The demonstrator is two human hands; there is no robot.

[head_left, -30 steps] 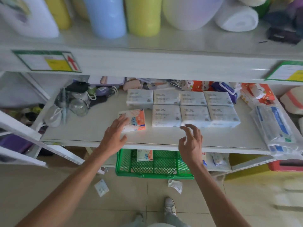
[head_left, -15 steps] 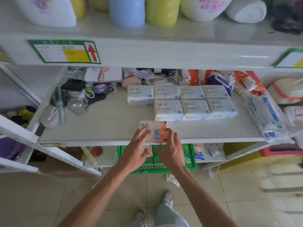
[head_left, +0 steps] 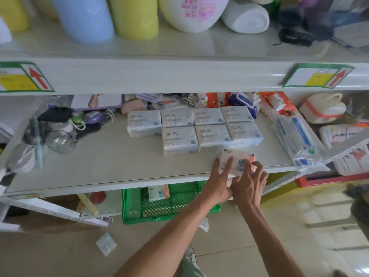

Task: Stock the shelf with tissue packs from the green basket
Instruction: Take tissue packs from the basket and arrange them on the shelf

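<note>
A white, orange and blue tissue pack lies near the front edge of the white middle shelf, just in front of the block of several pale grey tissue packs. My left hand has its fingers on the pack's left side. On the pack's right side, my right hand curls its fingers over it. Together they grip the pack. Below the shelf sits the green basket with one more tissue pack standing in it.
Combs, a mask and small clutter fill the shelf's left end. A long plastic package lies at its right end. Coloured bottles and a white roll stand on the upper shelf. Scraps of paper lie on the tiled floor.
The orange tissue pack has travelled from the shelf's left-middle to the right along the front edge, held between both hands. The camera view shifted right as well.
</note>
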